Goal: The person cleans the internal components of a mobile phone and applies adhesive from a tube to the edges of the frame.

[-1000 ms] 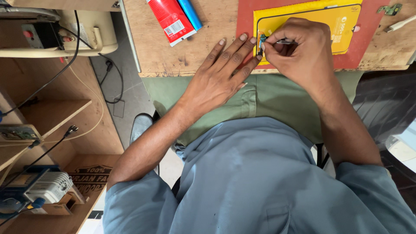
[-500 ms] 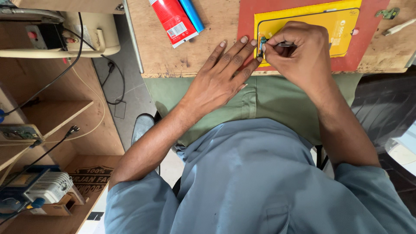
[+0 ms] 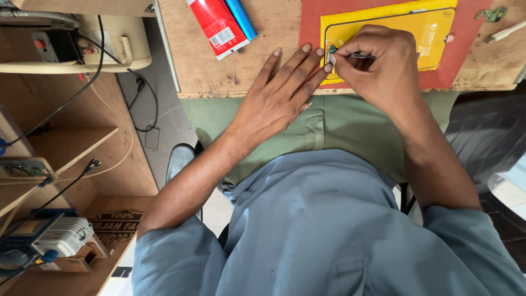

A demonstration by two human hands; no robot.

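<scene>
A flat yellow device point(image 3: 416, 30) lies on a red mat point(image 3: 466, 55) at the near edge of a wooden table point(image 3: 263, 55). My right hand point(image 3: 383, 68) pinches thin metal tweezers point(image 3: 361, 55) whose tip meets a small dark part point(image 3: 331, 51) at the yellow device's left edge. My left hand point(image 3: 279, 96) lies flat on the table with fingers spread, its fingertips touching the left edge of the yellow device beside that small part.
A red tube point(image 3: 215, 26) and a blue tube point(image 3: 241, 19) lie at the table's far left. A small green part point(image 3: 491, 13) and a white stick point(image 3: 504, 33) rest at the right. Wooden shelves with cables and a grey unit point(image 3: 60, 235) stand to my left.
The view has shifted slightly; both hands stay at the yellow device's left edge, with the tweezers still at the small part.
</scene>
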